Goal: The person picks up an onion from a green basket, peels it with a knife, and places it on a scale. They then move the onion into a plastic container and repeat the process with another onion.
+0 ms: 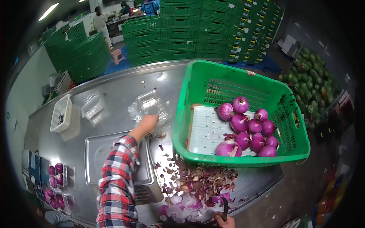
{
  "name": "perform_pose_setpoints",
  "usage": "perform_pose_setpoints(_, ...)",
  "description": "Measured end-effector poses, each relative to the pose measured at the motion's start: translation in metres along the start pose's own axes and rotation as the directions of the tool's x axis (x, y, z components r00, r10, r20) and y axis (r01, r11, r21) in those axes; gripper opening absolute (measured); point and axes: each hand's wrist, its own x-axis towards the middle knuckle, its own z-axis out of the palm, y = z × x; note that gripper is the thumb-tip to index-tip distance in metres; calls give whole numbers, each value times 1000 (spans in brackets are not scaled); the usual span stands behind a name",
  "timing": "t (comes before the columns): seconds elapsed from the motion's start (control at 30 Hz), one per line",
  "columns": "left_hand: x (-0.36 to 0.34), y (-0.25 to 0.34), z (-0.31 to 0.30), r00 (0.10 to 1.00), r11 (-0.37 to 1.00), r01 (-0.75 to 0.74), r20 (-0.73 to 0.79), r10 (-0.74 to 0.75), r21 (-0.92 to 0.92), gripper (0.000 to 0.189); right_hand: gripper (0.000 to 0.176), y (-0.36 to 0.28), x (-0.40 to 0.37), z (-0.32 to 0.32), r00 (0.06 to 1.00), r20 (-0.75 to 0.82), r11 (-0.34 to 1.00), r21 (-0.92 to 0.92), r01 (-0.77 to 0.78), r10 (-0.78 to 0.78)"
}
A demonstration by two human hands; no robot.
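At the far left, well out from the fingers of the left hand (146, 124) and nearer the wearer, two clear packs of purple onions (59, 169) sat on the steel table (125, 81). Left of those fingers and slightly beyond them stood a white basket (67, 117), and between basket and fingers lay a clear plastic tray (92, 106). Just on the wearer's side of the fingers, a shallow metal pan (99, 155) extended leftward, partly covered by the plaid sleeve (119, 178).

The left fingers were bent downward at the near edge of a clear plastic container (149, 102), which lay directly beyond them; I could not tell whether they gripped it or only touched it.

To the right of these fingers and closer to the wearer, onion skins (197, 180) covered the tabletop. Just past the skins, at the lower edge of view, the right hand (226, 222) had its fingers closed around a dark tool (226, 207), which pointed upward from them; its full shape was partly hidden.

Well beyond the right fingers stood a large green crate (243, 162), holding whole purple onions (240, 123) mostly in its right half. Farther right, past the crate, lay a heap of green vegetables (311, 83).
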Motion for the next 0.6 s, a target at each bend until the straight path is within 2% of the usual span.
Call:
perform_pose_setpoints(0.07, -1, -17, 1, 985, 983, -167, -22, 169, 77, 17, 22, 17, 5, 2, 1000, -13, 1000, 15, 23, -22)
perform_pose_setpoints(0.1, -1, -22, 1, 967, 961, -250, -24, 254, 115, 13, 22, 24, 6, 8, 997, -30, 995, 73, -69, 71)
perform_pose_setpoints(0.2, 3, -28, -2, 959, 953, -267, -63, 278, 147, 14, 26, 24, 9, 20, 984, 66, 919, 350, -180, 168)
perform_pose_setpoints(0.23, 8, -30, -4, 962, 947, -251, -55, 267, 199, 8, 28, 29, 22, -4, 935, 321, 960, 175, -217, 153)
perform_pose_setpoints(0.33, 5, -19, -31, 943, 936, -266, -139, 302, 229, 17, 34, 1, 18, -1, 933, 286, 957, 122, -262, 219)
perform_pose_setpoints(0.37, -2, -11, -45, 938, 928, -251, -167, 303, 274, 24, 37, -5, 11, 6, 960, 187, 960, 149, -239, 210)
perform_pose_setpoints(0.47, -43, -3, -68, 857, 954, -259, -418, 299, 152, 10, 37, -21, 11, 3, 943, 293, 972, 119, -201, 159)
perform_pose_setpoints(0.5, -65, 1, -71, 839, 968, -233, -484, 250, 96, 11, 31, -30, 6, 8, 954, 200, 970, 56, -238, 223)
perform_pose_setpoints(0.53, -92, 4, -72, 814, 976, -216, -545, 200, 35, 17, 30, -30, 4, 9, 965, 182, 976, 73, -207, 191)
perform_pose_setpoints(0.57, -119, 8, -78, 864, 985, -175, -478, 156, 3, 28, 30, -17, 6, 11, 974, 177, 980, 115, -165, 143)
perform_pose_setpoints(0.6, -146, 5, -78, 875, 981, -193, -454, 170, -6, 26, 29, -5, 8, 12, 981, 171, 981, 153, -120, 93)
